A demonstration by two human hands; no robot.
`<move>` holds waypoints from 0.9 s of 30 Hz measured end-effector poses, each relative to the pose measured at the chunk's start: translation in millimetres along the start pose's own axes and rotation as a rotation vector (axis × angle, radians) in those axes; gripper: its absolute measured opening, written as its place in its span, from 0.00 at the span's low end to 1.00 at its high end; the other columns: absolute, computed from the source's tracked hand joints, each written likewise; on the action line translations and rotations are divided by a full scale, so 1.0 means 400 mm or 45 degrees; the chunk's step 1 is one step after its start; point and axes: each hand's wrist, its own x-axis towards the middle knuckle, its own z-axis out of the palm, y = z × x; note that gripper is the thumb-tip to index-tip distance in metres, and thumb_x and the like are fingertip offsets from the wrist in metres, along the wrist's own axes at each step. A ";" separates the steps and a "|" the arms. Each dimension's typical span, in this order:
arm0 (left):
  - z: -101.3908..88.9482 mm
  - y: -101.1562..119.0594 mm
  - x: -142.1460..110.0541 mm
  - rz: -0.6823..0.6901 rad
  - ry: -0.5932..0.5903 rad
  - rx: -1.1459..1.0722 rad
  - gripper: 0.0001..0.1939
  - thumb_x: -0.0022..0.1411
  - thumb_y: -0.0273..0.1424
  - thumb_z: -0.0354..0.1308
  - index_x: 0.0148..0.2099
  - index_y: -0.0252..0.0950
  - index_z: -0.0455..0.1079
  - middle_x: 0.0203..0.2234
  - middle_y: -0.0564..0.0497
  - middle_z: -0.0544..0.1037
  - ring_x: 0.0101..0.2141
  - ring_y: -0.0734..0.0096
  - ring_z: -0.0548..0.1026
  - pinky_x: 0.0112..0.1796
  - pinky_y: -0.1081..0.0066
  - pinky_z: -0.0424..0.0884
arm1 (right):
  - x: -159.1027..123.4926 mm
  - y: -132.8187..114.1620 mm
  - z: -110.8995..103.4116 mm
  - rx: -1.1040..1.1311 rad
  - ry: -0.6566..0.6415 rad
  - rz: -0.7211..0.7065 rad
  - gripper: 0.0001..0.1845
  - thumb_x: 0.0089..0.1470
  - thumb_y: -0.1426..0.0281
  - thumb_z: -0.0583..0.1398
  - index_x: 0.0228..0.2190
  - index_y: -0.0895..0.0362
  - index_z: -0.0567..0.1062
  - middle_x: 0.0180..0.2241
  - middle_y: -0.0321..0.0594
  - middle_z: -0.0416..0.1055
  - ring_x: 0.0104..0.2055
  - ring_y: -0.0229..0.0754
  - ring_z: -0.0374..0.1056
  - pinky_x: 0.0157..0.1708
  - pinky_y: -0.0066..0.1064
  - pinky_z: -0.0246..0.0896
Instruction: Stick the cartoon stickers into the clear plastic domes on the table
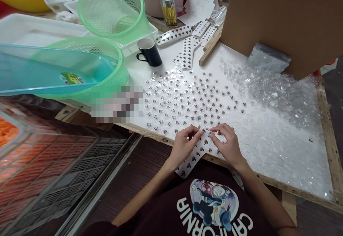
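Note:
Between my two hands a sticker sheet with rows of small dark figures hangs over the table's front edge. My left hand pinches the sheet near its top end. With thumb and forefinger closed together, my right hand works at the sheet's upper right edge; whether a single sticker is between the fingertips is too small to tell. Beyond my hands, many clear round discs bearing the same kind of small figure lie spread on the white tabletop. Plain clear discs cover the right side.
A heap of clear plastic discs lies at the right by a cardboard sheet. A dark mug, green baskets and a blue scoop-like tray stand left. More sticker sheets lie at the back, near a glass.

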 end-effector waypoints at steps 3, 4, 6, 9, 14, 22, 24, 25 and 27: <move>0.002 0.000 -0.001 0.008 0.002 0.027 0.17 0.64 0.43 0.58 0.30 0.35 0.72 0.23 0.52 0.72 0.26 0.71 0.64 0.29 0.73 0.62 | 0.000 0.003 -0.004 -0.014 0.004 -0.019 0.03 0.60 0.67 0.62 0.34 0.50 0.77 0.36 0.38 0.75 0.39 0.46 0.70 0.46 0.41 0.58; 0.003 0.000 -0.001 0.010 0.003 0.032 0.17 0.64 0.42 0.58 0.30 0.35 0.72 0.23 0.52 0.72 0.26 0.72 0.64 0.29 0.73 0.62 | -0.001 0.005 -0.005 -0.009 -0.001 -0.015 0.03 0.60 0.67 0.62 0.35 0.50 0.77 0.37 0.38 0.76 0.39 0.45 0.69 0.45 0.41 0.58; 0.004 0.001 -0.002 0.016 -0.003 0.036 0.16 0.64 0.42 0.58 0.30 0.34 0.72 0.23 0.52 0.72 0.26 0.72 0.64 0.29 0.73 0.62 | -0.001 0.010 -0.006 0.019 -0.035 0.006 0.04 0.60 0.66 0.62 0.38 0.50 0.77 0.39 0.38 0.76 0.37 0.44 0.69 0.45 0.40 0.58; 0.006 0.002 -0.002 0.024 -0.024 0.034 0.16 0.64 0.41 0.59 0.30 0.34 0.73 0.23 0.53 0.72 0.25 0.72 0.64 0.28 0.73 0.62 | -0.003 0.014 -0.005 0.044 -0.071 0.020 0.03 0.59 0.66 0.62 0.36 0.50 0.77 0.36 0.37 0.76 0.35 0.44 0.68 0.44 0.40 0.58; 0.008 -0.001 -0.002 0.015 -0.003 0.052 0.16 0.64 0.41 0.59 0.29 0.34 0.73 0.22 0.53 0.72 0.25 0.73 0.64 0.28 0.73 0.62 | -0.007 0.006 -0.011 0.022 -0.003 -0.040 0.04 0.59 0.69 0.62 0.31 0.51 0.75 0.31 0.35 0.75 0.33 0.43 0.67 0.44 0.41 0.56; 0.016 0.010 -0.005 0.016 -0.069 0.032 0.16 0.64 0.39 0.59 0.28 0.34 0.71 0.21 0.54 0.71 0.25 0.73 0.65 0.29 0.73 0.63 | 0.008 -0.006 -0.013 0.359 0.125 0.186 0.13 0.57 0.64 0.62 0.45 0.50 0.73 0.35 0.37 0.74 0.37 0.43 0.68 0.44 0.39 0.62; 0.021 0.015 -0.007 0.023 -0.116 0.018 0.16 0.64 0.39 0.59 0.28 0.34 0.71 0.21 0.54 0.71 0.25 0.73 0.66 0.29 0.73 0.62 | 0.011 -0.010 0.002 0.466 0.039 0.222 0.20 0.56 0.66 0.63 0.50 0.50 0.68 0.36 0.36 0.74 0.39 0.42 0.69 0.46 0.38 0.63; 0.023 0.017 -0.007 0.027 -0.130 0.017 0.16 0.64 0.39 0.58 0.28 0.34 0.71 0.21 0.54 0.71 0.25 0.73 0.66 0.29 0.73 0.62 | 0.010 -0.013 0.009 0.519 0.017 0.233 0.21 0.55 0.67 0.63 0.51 0.51 0.67 0.35 0.35 0.74 0.39 0.42 0.70 0.46 0.38 0.63; 0.024 0.019 -0.008 0.032 -0.144 0.023 0.15 0.65 0.38 0.58 0.29 0.34 0.72 0.22 0.53 0.72 0.26 0.72 0.67 0.29 0.73 0.63 | 0.009 -0.018 0.019 0.603 0.025 0.240 0.20 0.55 0.68 0.63 0.49 0.51 0.66 0.32 0.33 0.73 0.37 0.41 0.71 0.46 0.38 0.64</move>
